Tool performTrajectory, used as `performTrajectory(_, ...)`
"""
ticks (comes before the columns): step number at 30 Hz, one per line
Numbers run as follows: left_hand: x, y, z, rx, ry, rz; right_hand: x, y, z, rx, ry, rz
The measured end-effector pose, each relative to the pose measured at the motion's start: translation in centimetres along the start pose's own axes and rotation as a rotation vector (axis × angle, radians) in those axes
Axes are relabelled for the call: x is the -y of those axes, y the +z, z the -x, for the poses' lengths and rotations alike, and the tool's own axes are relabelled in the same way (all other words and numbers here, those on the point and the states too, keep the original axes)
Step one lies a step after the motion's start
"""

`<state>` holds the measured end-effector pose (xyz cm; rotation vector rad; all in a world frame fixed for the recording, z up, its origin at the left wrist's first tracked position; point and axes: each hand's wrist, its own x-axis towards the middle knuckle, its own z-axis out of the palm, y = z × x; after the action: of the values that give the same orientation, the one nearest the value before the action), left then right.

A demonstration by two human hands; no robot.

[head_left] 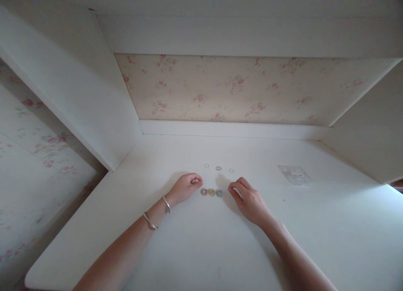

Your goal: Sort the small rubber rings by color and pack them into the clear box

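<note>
Three small beaded rings lie in a row on the white desk (pixel 195 249): a pinkish one (pixel 204 192), a yellow one (pixel 211 192) and a grey-blue one (pixel 219 193). My left hand (pixel 185 187) rests just left of the row with its fingers curled in; whether it pinches something small is unclear. My right hand (pixel 247 198) lies just right of the row, fingers bent and close together, nothing visibly in it. Three thin clear rings (pixel 218 168) sit in a second row a little farther back.
A small clear plastic bag (pixel 295 174) lies flat at the right of the desk. White side panels (pixel 78 98) and a floral back wall (pixel 239 89) enclose the desk, with a shelf overhead. Two bangles (pixel 157 213) are on my left wrist.
</note>
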<state>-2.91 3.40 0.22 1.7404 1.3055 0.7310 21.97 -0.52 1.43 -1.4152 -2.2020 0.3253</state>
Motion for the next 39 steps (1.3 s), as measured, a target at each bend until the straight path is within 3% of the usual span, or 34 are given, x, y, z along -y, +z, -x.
performTrajectory(5,-2.0,1.5,-2.0,-0.006,0.089,-0.271,-1.9,0.1,0.0,-0.045,0.092,-0.049)
performTrajectory(11,-3.9,3.6,-5.6,-0.056,0.162,-0.58,-2.5,0.5,0.1,-0.04,0.12,-0.084)
performTrajectory(23,-4.7,5.1,-8.5,0.008,0.08,-0.649,-3.0,0.2,0.2,-0.02,0.103,-0.03)
performTrajectory(30,-5.5,4.4,-7.5,-0.032,0.125,-0.584,-3.0,-0.1,0.3,-0.002,0.09,-0.015)
performTrajectory(39,-5.8,3.4,-2.0,0.084,0.225,-0.533,-2.8,0.1,0.2,0.017,0.106,-0.011)
